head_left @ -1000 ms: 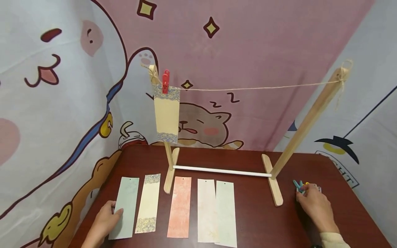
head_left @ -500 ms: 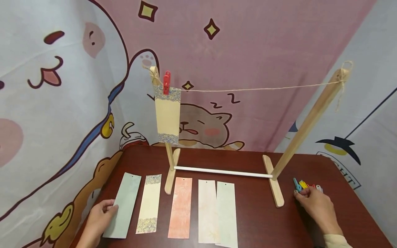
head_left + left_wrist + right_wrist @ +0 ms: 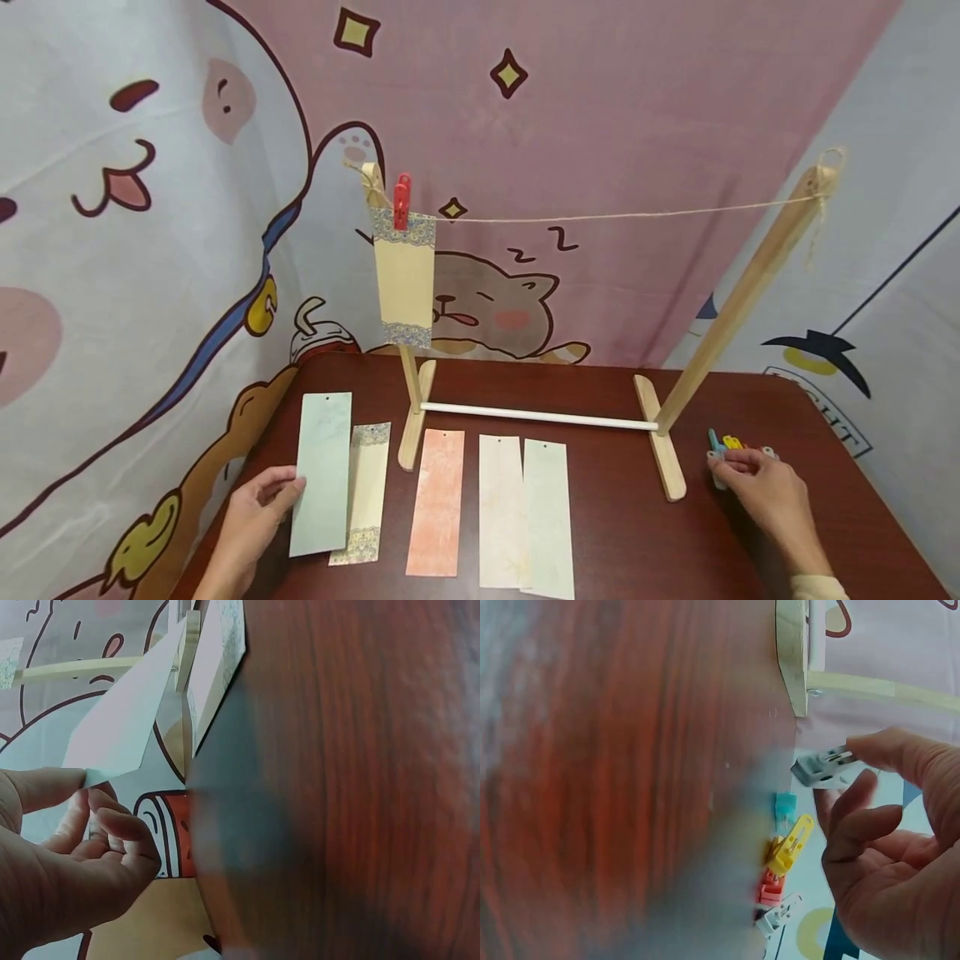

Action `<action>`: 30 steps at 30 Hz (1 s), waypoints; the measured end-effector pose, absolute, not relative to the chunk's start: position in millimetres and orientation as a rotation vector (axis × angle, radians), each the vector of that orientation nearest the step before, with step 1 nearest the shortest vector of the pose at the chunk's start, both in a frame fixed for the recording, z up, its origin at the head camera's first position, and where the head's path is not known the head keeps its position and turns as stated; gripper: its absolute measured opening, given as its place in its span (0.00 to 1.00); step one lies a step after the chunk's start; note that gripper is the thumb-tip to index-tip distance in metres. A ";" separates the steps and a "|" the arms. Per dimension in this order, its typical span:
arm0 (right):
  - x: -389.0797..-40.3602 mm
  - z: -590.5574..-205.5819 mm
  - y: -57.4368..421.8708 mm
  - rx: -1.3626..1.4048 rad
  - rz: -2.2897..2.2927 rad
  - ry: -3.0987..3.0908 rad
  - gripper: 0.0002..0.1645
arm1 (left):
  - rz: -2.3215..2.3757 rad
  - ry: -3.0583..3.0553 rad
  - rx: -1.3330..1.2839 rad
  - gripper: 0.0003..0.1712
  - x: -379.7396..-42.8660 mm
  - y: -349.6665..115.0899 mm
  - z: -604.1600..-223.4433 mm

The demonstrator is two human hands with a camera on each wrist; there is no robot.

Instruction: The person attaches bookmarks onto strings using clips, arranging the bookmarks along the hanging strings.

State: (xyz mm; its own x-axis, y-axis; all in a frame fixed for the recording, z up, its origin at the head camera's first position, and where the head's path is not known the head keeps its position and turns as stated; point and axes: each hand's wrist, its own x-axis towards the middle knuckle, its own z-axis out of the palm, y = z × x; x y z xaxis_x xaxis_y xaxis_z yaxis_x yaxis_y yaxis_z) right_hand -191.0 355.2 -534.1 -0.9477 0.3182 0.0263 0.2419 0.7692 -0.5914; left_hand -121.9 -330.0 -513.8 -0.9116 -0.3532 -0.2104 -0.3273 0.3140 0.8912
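Note:
My left hand [image 3: 253,510] pinches the left edge of a pale green paper card [image 3: 322,475] with a small hole near its top. Raised off the table, the card partly covers a cream card with blue lace-patterned ends [image 3: 367,483]. On the right, my right hand [image 3: 768,496] pinches a light grey clothespin [image 3: 825,766] between thumb and fingers. Beside that hand lie other clothespins: a teal one [image 3: 785,806], a yellow one [image 3: 791,846], a red one [image 3: 772,888] and another grey one [image 3: 778,915].
A wooden stand with a right post [image 3: 738,304] and white crossbar [image 3: 540,415] carries a string [image 3: 600,217]. A red clothespin [image 3: 402,202] holds a cream card [image 3: 405,283] on it. Coral [image 3: 437,504], pale pink [image 3: 500,512] and light green [image 3: 547,521] cards lie in front.
The pale green card has been lifted from the table and moved right over the cream card. My right hand has drawn a grey clothespin slightly away from the pile.

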 end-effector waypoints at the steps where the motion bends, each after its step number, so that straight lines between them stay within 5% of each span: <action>1: -190.6 -534.7 354.0 -0.446 0.932 -2.821 0.33 | -1.706 -2.523 0.643 0.17 -121.6 -328.1 -513.3; 18: -184.3 -533.6 335.9 -0.434 1.356 -2.385 0.29 | -1.717 -2.388 0.333 0.10 -127.8 -294.4 -520.1; 30: -187.1 -510.5 316.4 -0.364 1.890 -1.993 0.16 | -1.780 -2.370 0.282 0.09 -131.5 -280.3 -518.9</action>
State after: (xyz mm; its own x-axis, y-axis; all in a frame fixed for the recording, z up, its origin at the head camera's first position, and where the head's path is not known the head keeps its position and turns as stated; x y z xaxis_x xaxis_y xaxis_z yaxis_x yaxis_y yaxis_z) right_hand -187.1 316.4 -510.5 -0.8986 0.4300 0.0876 -0.0645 0.0680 -0.9956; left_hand -131.5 -280.3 -518.9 -0.9687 -0.2477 0.0176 -0.0522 0.2724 0.9608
